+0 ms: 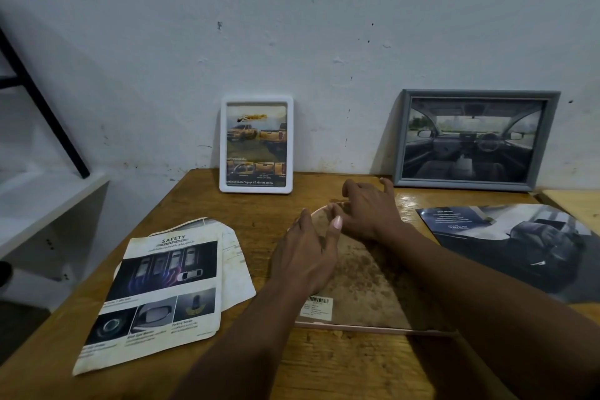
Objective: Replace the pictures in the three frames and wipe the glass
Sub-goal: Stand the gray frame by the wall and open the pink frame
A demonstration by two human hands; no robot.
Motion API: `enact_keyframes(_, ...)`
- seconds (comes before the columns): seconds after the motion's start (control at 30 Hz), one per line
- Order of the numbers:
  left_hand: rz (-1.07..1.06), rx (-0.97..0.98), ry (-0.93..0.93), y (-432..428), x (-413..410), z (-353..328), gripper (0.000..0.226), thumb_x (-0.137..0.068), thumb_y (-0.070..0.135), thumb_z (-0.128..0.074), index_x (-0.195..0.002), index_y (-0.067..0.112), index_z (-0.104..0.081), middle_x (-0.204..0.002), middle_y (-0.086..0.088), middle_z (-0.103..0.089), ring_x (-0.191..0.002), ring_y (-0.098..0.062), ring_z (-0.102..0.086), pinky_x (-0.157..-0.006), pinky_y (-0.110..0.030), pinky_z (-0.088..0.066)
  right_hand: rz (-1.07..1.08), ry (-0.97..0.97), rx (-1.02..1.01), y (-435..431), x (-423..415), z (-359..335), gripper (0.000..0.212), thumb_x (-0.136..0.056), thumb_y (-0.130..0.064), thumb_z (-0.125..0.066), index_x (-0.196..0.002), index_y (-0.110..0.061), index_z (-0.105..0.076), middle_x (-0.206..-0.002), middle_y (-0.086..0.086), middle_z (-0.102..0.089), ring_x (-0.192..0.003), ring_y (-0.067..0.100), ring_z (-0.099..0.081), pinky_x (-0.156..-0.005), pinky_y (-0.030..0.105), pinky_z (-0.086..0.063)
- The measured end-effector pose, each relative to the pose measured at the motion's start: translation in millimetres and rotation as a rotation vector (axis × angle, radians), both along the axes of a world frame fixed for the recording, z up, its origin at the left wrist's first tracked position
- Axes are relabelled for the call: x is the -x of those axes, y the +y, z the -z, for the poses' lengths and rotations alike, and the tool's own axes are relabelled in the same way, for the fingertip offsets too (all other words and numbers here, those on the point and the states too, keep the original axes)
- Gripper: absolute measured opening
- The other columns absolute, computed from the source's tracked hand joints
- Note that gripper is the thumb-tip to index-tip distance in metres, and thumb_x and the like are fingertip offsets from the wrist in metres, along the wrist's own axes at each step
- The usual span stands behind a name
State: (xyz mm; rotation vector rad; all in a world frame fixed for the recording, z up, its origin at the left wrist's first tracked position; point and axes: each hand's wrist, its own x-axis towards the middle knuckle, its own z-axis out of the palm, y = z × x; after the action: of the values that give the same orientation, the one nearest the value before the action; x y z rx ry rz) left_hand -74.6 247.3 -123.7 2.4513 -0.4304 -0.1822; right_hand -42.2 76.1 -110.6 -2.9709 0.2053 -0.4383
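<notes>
Face-down frame (367,273): the glass side is turned under and unseen. The left hand (305,253) covers its far left corner and the right hand (367,204) its far rim; whether either grips the rim cannot be told. Print on the barcode label (319,307) at its near left corner is too small to read. Right of the frame, the dark brochure (519,243) is cut by the picture's edge. Left of it, a pale sheet (237,263) lies mostly under the safety leaflet (156,295).

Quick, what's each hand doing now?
Left hand: open, resting on the face-down pink-rimmed frame.
Right hand: fingers bent at its far edge, grip cannot be told.
</notes>
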Motion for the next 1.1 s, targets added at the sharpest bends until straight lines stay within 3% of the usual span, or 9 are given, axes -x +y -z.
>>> enact_keyframes(0.17, 0.001, 0.012, -0.002, -0.9, -2.6, 2.1, 0.101, -0.082, 0.085, -0.009, -0.163, 0.024, -0.008, -0.166, -0.007, -0.028, -0.148, -0.031, -0.034, -0.116, -0.053, -0.034, 0.009, -0.020, -0.149, -8.0, -10.3, 1.4, 0.038, -0.092, -0.062, -0.045, -0.102, -0.026, -0.053, -0.104, -0.005, -0.067, -0.105, 0.016, -0.060, -0.115, 0.053, -0.018)
enact_keyframes(0.33, -0.005, 0.020, -0.009, -0.5, -3.4, 3.1, 0.092, -0.089, 0.080, -0.016, -0.162, 0.025, -0.010, -0.165, -0.007, -0.031, -0.147, -0.031, -0.036, -0.116, -0.051, -0.036, 0.005, 0.004, -0.139, -9.5, -19.3, -2.3, 0.028, -0.092, -0.053, -0.049, -0.096, -0.028, -0.059, -0.092, -0.008, -0.064, -0.096, 0.014, -0.057, -0.112, 0.051, -0.025)
enact_keyframes(0.47, -0.017, 0.019, -0.017, -1.6, -5.0, 3.7, 0.084, -0.095, 0.074, -0.021, -0.163, 0.025, -0.010, -0.165, -0.007, -0.030, -0.147, -0.031, -0.035, -0.116, -0.050, -0.035, -0.040, -0.083, -0.087, -13.3, -14.6, -9.5, 0.012, -0.091, -0.036, -0.055, -0.092, -0.026, -0.062, -0.094, -0.004, -0.061, -0.097, 0.018, -0.056, -0.094, 0.041, -0.041)
enact_keyframes(0.57, -0.020, 0.013, -0.022, -2.2, -6.0, 4.1, 0.086, -0.093, 0.077, -0.018, -0.162, 0.026, -0.011, -0.165, -0.006, -0.030, -0.147, -0.032, -0.035, -0.116, -0.051, -0.035, 0.024, -0.116, 0.019, -13.3, -5.0, -4.3, 0.027, -0.093, -0.040, -0.053, -0.097, -0.019, -0.070, -0.104, 0.003, -0.060, -0.103, 0.021, -0.052, -0.085, 0.037, -0.042)
enact_keyframes(0.77, -0.017, 0.026, -0.006, -1.3, -3.2, 2.5, 0.094, -0.086, 0.081, -0.011, -0.162, 0.027, -0.011, -0.166, -0.005, -0.028, -0.148, -0.032, -0.034, -0.116, -0.053, -0.034, 0.041, -0.062, 0.121, -14.0, 14.7, 12.8, 0.049, -0.094, -0.056, -0.039, -0.115, -0.024, -0.068, -0.123, 0.002, -0.056, -0.116, 0.020, -0.044, -0.095, 0.042, -0.035)
enact_keyframes(1.1, -0.032, 0.117, 0.017, 2.5, -3.0, 1.6, 0.088, -0.089, 0.079, -0.010, -0.160, 0.029, -0.019, -0.162, -0.003, -0.035, -0.145, -0.031, -0.038, -0.113, -0.050, -0.035, 0.016, 0.044, 0.083, -18.4, 14.2, 4.1, 0.050, -0.094, -0.060, -0.038, -0.120, -0.027, -0.066, -0.134, -0.002, -0.057, -0.132, 0.022, -0.038, -0.105, 0.050, -0.027)
